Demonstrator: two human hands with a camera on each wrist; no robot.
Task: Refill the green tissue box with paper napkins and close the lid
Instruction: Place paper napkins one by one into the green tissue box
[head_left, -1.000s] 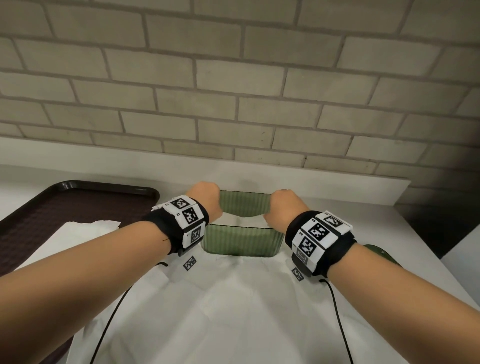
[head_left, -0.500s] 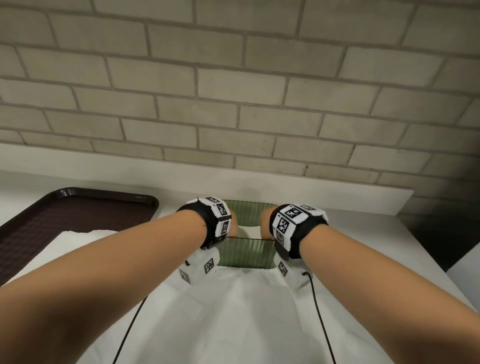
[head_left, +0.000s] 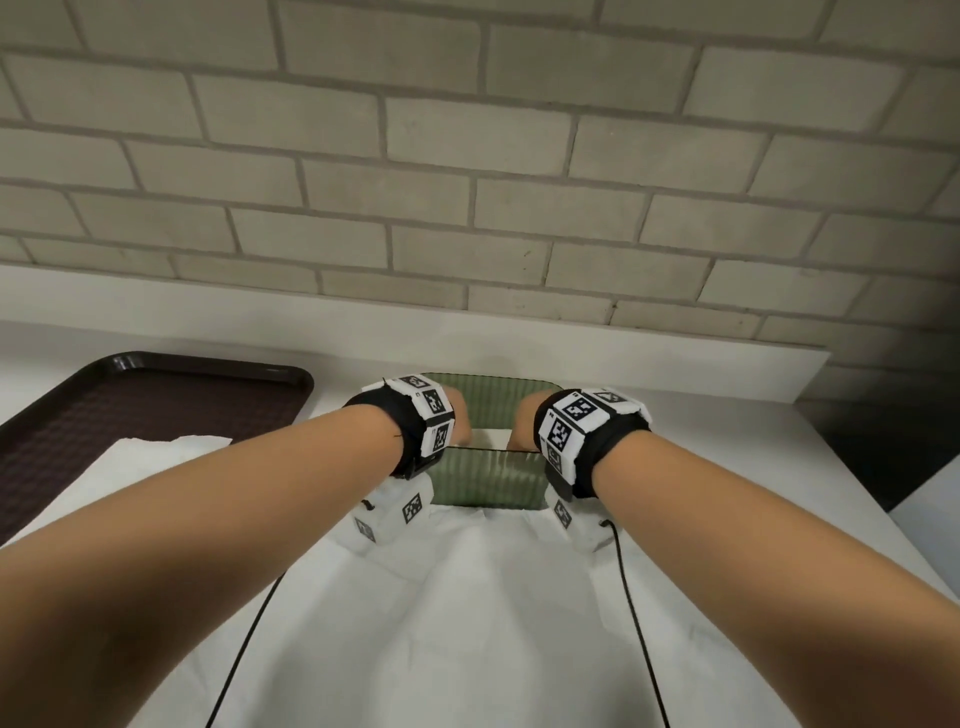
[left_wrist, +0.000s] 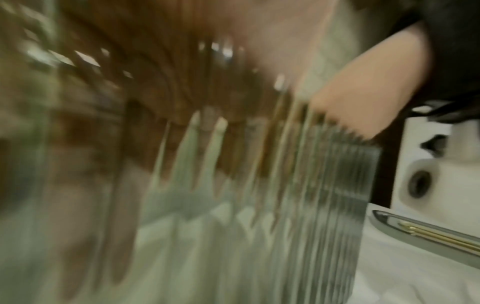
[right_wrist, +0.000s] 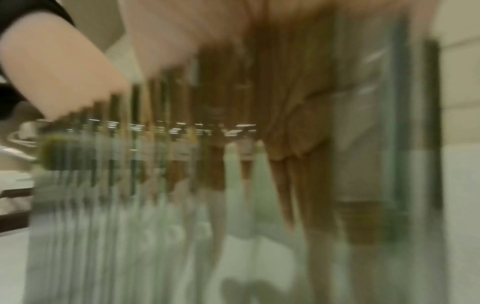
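Observation:
The green ribbed tissue box (head_left: 488, 480) stands open at the back of the table, and its translucent near wall (left_wrist: 324, 205) fills both blurred wrist views. My left hand (head_left: 460, 415) and right hand (head_left: 522, 426) both reach down inside it, side by side. Through the ribbed wall the right fingers (right_wrist: 285, 181) and the left fingers (left_wrist: 116, 216) look straight and point downward. A pale strip of white paper (head_left: 493, 439) shows between the hands. The box lid (left_wrist: 428, 232), grey-green with a gold strip, lies flat on the table to the right of the box.
A dark brown tray (head_left: 156, 405) lies at the left. A crumpled white sheet (head_left: 493, 597) covers the table in front of the box and overlaps the tray. A low white ledge (head_left: 675, 364) and a brick wall stand close behind the box.
Both hands have gone from the top rim of the box down into it and drawn closer together. The wrists now sit level with the rim.

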